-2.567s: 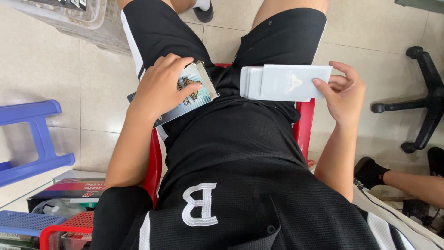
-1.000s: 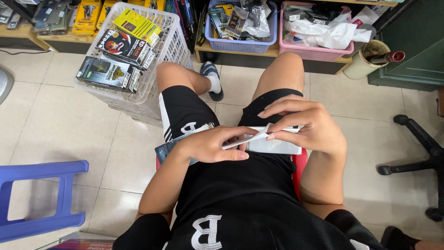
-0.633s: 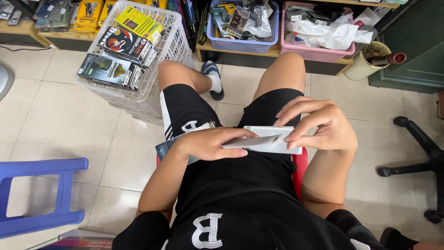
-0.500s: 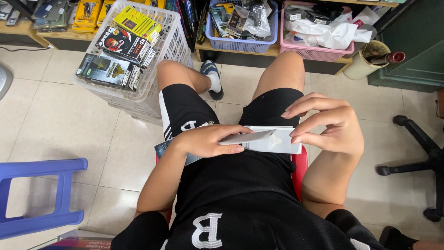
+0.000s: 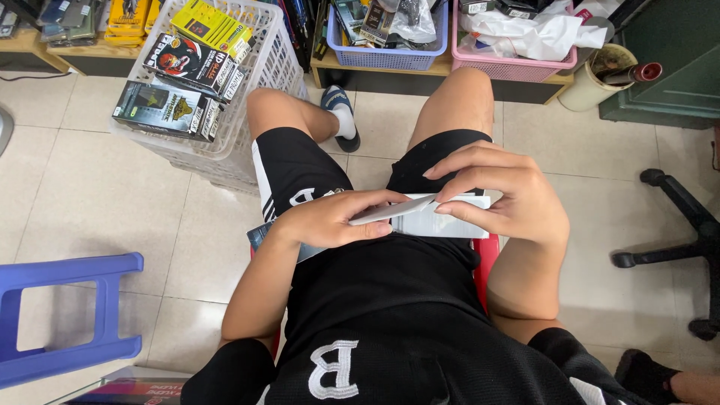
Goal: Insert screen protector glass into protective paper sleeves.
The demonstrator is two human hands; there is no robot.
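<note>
I sit on a red stool (image 5: 489, 262) and hold things over my lap. My left hand (image 5: 330, 219) grips a thin grey card-like sheet (image 5: 390, 211) that sticks out to the right, and a dark flat package (image 5: 262, 234) shows under its wrist. My right hand (image 5: 502, 196) arches over a white flat box (image 5: 442, 223); its fingertips touch the sheet's right end. The hands are close together, nearly touching. Part of the box is hidden under my right hand.
A white plastic basket (image 5: 255, 82) with several boxed goods stands on the tiled floor ahead left. A blue basket (image 5: 386, 56) and a pink basket (image 5: 517, 60) sit on a low shelf. A blue stool (image 5: 67, 315) stands left, an office chair base (image 5: 682, 240) right.
Earlier my hands were apart, the left on a dark package, the right holding the white box. They have come together at my lap, and the grey sheet is now pinched between them.
</note>
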